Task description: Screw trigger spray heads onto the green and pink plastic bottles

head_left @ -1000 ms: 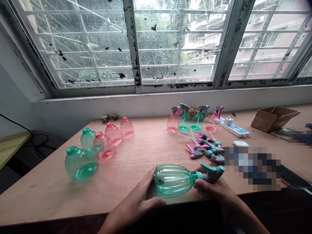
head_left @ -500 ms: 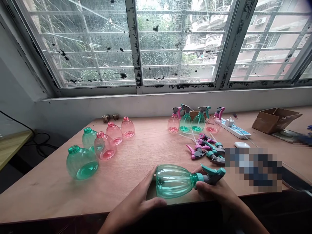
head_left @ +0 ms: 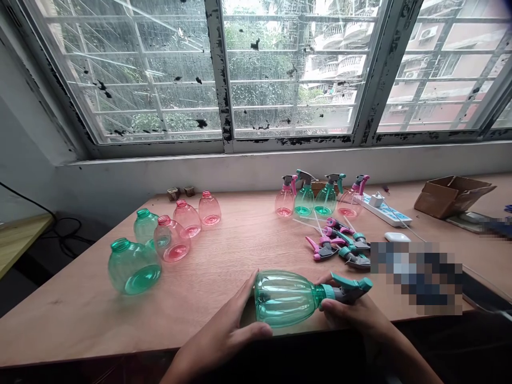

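Observation:
A green spray bottle (head_left: pixel 285 298) lies sideways between my hands near the table's front edge, its trigger head pointing right. My left hand (head_left: pixel 240 317) is wrapped round the bottle's base, thumb below and fingers behind. At the neck, my right hand (head_left: pixel 352 314) grips the collar under the grey and green trigger head (head_left: pixel 350 289). Some of the fingers are hidden behind the bottle. Beyond my right hand lies a pile of loose pink, green and grey trigger heads (head_left: pixel 340 240) with white tubes.
Several open bottles without heads, green (head_left: pixel 134 266) and pink (head_left: pixel 172 240), stand at left. Bottles with heads, such as a green one (head_left: pixel 326 200), stand at the back by the wall. A power strip (head_left: pixel 386 210), a white case (head_left: pixel 397 237) and a cardboard box (head_left: pixel 450 197) lie at right.
The bottle stays in both hands at nearly the same place. Its trigger head has shifted very slightly to the right and turned a little.

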Motion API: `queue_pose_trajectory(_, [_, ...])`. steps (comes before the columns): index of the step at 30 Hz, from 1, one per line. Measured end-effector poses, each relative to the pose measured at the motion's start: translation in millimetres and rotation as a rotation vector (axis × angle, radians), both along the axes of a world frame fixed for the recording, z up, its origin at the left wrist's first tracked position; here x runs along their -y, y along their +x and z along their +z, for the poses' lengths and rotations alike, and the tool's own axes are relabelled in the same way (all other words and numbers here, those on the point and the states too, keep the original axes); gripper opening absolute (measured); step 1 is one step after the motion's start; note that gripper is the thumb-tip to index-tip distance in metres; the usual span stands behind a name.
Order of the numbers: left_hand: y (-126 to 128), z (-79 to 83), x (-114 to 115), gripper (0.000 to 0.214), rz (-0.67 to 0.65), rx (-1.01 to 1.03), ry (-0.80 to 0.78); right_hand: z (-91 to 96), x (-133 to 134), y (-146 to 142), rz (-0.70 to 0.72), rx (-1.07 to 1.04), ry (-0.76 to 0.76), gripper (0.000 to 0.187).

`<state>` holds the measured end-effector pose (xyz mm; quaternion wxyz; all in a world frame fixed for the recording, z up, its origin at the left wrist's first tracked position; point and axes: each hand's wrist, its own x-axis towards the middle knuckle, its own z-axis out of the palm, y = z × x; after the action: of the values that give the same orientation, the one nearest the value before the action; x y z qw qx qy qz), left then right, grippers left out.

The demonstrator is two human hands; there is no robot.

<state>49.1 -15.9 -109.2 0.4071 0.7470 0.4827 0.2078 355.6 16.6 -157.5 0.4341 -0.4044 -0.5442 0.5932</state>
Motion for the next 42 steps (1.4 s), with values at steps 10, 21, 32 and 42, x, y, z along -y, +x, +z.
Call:
queue_pose_trajectory(10, [3.8, -0.2, 2.1, 0.105, 0.030, -0.008, 0.022, 0.0, 1.1, -3.5, 0.026, -0.085, -0.066, 0.047])
queue_pose_trajectory(21, [1.3, -1.3, 1.3, 0.102, 0.038, -0.031, 0.020, 5.8, 1.9, -5.8, -0.036, -0.071, -0.028, 0.047])
queue_pose_trajectory(32, [-0.3, -1.0, 0.9, 0.098, 0.032, -0.030, -0.008, 6.0, 3.3, -7.3, -0.030, -0.125, -0.067, 0.048])
queue_pose_trajectory(42, [2.5, 0.1, 1.3, 0.103, 0.028, 0.002, 0.028, 9.4, 4.2, -8.6, -0.037, -0.121, -0.067, 0.049])
